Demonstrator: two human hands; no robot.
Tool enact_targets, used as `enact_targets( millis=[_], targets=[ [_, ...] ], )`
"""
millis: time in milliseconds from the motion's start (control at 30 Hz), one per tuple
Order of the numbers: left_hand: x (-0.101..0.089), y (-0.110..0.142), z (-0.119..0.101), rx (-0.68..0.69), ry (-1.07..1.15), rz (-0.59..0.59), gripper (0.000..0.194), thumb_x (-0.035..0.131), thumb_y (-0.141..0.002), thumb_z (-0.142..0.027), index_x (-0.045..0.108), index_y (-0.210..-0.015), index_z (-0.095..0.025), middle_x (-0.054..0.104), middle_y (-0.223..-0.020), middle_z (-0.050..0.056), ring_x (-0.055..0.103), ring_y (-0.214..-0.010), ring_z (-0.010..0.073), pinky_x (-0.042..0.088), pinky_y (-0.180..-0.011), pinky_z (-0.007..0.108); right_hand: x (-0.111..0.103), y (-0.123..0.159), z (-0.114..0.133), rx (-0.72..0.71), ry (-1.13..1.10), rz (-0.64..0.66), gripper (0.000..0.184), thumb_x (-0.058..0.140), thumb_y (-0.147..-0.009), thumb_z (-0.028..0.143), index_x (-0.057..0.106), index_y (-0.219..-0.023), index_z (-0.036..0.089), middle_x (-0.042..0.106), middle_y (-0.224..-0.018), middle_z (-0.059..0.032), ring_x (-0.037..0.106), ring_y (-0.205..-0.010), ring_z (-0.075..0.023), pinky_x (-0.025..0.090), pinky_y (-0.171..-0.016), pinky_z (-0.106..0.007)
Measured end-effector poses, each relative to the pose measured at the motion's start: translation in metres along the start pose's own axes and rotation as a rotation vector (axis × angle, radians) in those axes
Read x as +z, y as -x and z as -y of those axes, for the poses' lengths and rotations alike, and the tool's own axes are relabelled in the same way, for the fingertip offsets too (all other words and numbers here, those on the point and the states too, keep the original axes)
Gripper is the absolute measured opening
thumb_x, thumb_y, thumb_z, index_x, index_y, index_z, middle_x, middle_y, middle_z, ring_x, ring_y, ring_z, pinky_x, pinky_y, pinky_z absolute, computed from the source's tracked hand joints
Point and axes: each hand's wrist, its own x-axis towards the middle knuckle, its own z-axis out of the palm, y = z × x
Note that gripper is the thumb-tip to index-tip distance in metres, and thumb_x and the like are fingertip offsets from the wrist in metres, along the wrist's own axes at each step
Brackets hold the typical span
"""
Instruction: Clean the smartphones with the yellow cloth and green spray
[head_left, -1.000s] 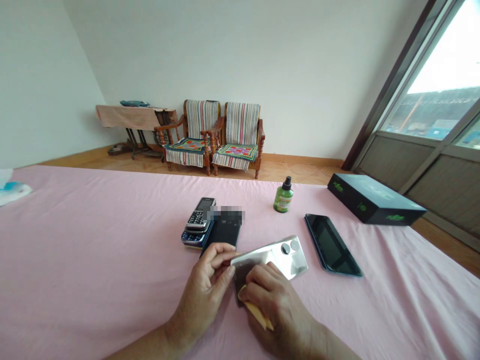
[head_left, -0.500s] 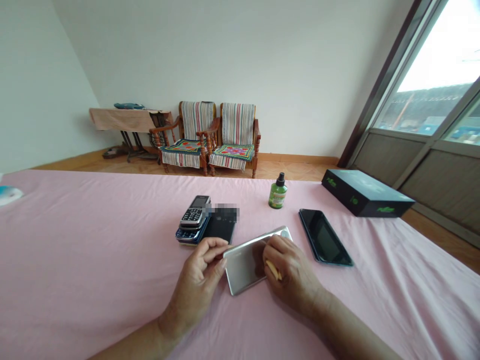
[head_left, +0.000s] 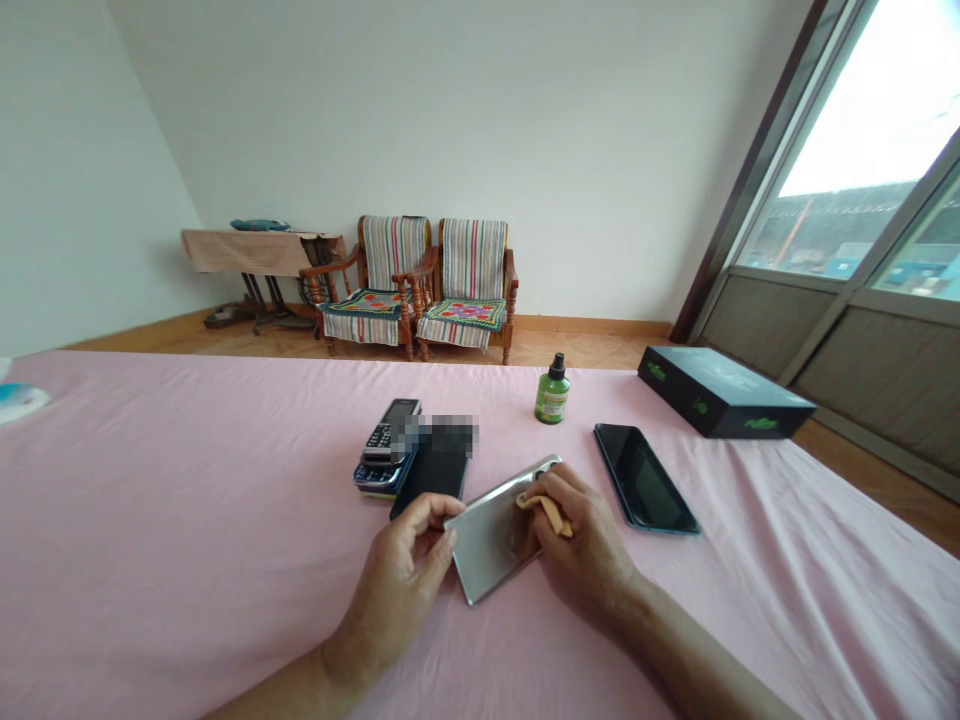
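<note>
A silver smartphone [head_left: 486, 550] is tilted above the pink cloth, its shiny back towards me. My left hand [head_left: 401, 570] pinches its left edge between thumb and fingers. In my right hand [head_left: 581, 530] is a small folded yellow cloth [head_left: 553, 513], pressed against the phone's back near the camera end. The fingers cover part of that end. Just beyond my left hand lies a flat black phone or case [head_left: 435, 470], with a stack of older keypad phones [head_left: 386, 450] beside it. To the right of my right hand rests a dark smartphone [head_left: 645, 480], screen up.
A green spray bottle [head_left: 552, 392] with a black cap stands behind the silver phone. A black box [head_left: 724, 395] with green lettering sits at the far right. The pink bedsheet [head_left: 187, 540] has folds at right. Two wooden chairs [head_left: 469, 270] stand by the wall.
My right hand has shifted slightly and turned, so more of the yellow cloth shows. The silver phone is tilted a little more steeply. My left hand keeps its hold; the view has shifted slightly.
</note>
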Motion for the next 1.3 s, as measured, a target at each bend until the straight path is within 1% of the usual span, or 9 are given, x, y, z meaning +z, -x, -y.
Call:
enact_targets(
  millis=[167,267,500,767,867,933,1033,1133,1300],
  targets=[
    [0.001,0.007,0.008,0.131,-0.157,0.032,0.035,0.058,-0.077,-0.01,0.066,-0.109,-0.021,0.052,-0.131,0.013,0.054,-0.119,0.0289,0.047,-0.097,0.039,-0.002,-0.003,-0.005,0.094,-0.028,-0.207,0.02,0.047,-0.079,0.008,0.064,-0.077,0.019,0.057,-0.081,-0.0018,0.056,-0.072,-0.016,0.043,-0.063,-0.027],
    [0.003,0.011,0.007,0.196,-0.216,0.068,0.054,0.058,-0.07,-0.003,0.065,-0.118,-0.026,0.046,-0.138,0.011,0.051,-0.124,0.0295,0.044,-0.102,0.041,-0.006,-0.006,-0.014,0.191,-0.037,-0.286,0.018,0.046,-0.08,0.012,0.06,-0.071,0.019,0.056,-0.077,-0.0012,0.054,-0.07,-0.0161,0.042,-0.061,-0.027],
    [0.005,0.006,0.004,0.293,-0.22,0.049,0.038,0.058,-0.077,-0.005,0.074,-0.103,-0.028,0.067,-0.104,0.007,0.067,-0.095,0.0223,0.055,-0.083,0.03,-0.008,-0.005,-0.014,0.324,-0.148,-0.305,0.015,0.046,-0.08,0.025,0.057,-0.07,0.02,0.055,-0.067,0.0004,0.051,-0.063,-0.0159,0.037,-0.055,-0.025],
    [0.005,0.008,0.002,0.31,-0.182,-0.015,0.031,0.068,-0.075,-0.007,0.075,-0.099,-0.026,0.071,-0.095,0.005,0.07,-0.088,0.0208,0.056,-0.08,0.027,-0.036,-0.016,-0.009,0.551,-0.209,-0.4,0.016,0.05,-0.075,0.032,0.059,-0.075,0.018,0.058,-0.055,0.0005,0.056,-0.053,-0.016,0.038,-0.046,-0.023],
    [0.004,0.008,0.003,0.31,-0.136,-0.032,0.026,0.07,-0.076,-0.012,0.074,-0.098,-0.024,0.071,-0.092,0.005,0.07,-0.082,0.02,0.058,-0.074,0.026,-0.045,-0.008,0.004,0.67,-0.243,-0.356,0.016,0.055,-0.072,0.032,0.053,-0.063,0.019,0.048,-0.046,0.0039,0.047,-0.041,-0.0118,0.031,-0.038,-0.02],
    [0.005,0.008,0.004,0.311,-0.117,-0.035,0.025,0.07,-0.076,-0.011,0.074,-0.097,-0.023,0.071,-0.09,0.004,0.071,-0.079,0.0192,0.059,-0.072,0.025,-0.043,0.002,0.015,0.747,-0.292,-0.277,0.027,0.055,-0.073,0.039,0.046,-0.056,0.019,0.042,-0.043,0.0057,0.039,-0.035,-0.0084,0.026,-0.034,-0.019],
    [0.006,0.008,0.005,0.34,-0.111,-0.027,0.029,0.069,-0.073,-0.006,0.073,-0.097,-0.022,0.07,-0.087,0.002,0.07,-0.077,0.0174,0.058,-0.07,0.023,-0.029,0.016,0.029,0.889,-0.41,-0.077,0.042,0.057,-0.07,0.056,0.041,-0.055,0.021,0.039,-0.042,0.0073,0.032,-0.031,-0.0049,0.02,-0.031,-0.017],
    [0.009,0.007,0.004,0.39,-0.137,0.006,0.032,0.068,-0.072,-0.002,0.071,-0.098,-0.022,0.068,-0.085,0.001,0.069,-0.075,0.0154,0.057,-0.068,0.02,-0.011,0.023,0.036,0.929,-0.481,0.069,0.047,0.057,-0.067,0.065,0.043,-0.058,0.02,0.039,-0.04,0.0074,0.033,-0.03,-0.0053,0.019,-0.029,-0.017],
    [0.01,0.012,0.004,0.424,-0.232,0.131,0.025,0.073,-0.073,-0.006,0.07,-0.094,-0.02,0.066,-0.082,0.002,0.066,-0.073,0.0162,0.054,-0.067,0.022,0.008,0.03,0.032,0.925,-0.645,-0.002,0.041,0.06,-0.066,0.058,0.047,-0.062,0.019,0.04,-0.041,0.0073,0.034,-0.031,-0.0056,0.021,-0.03,-0.017]
  ],
)
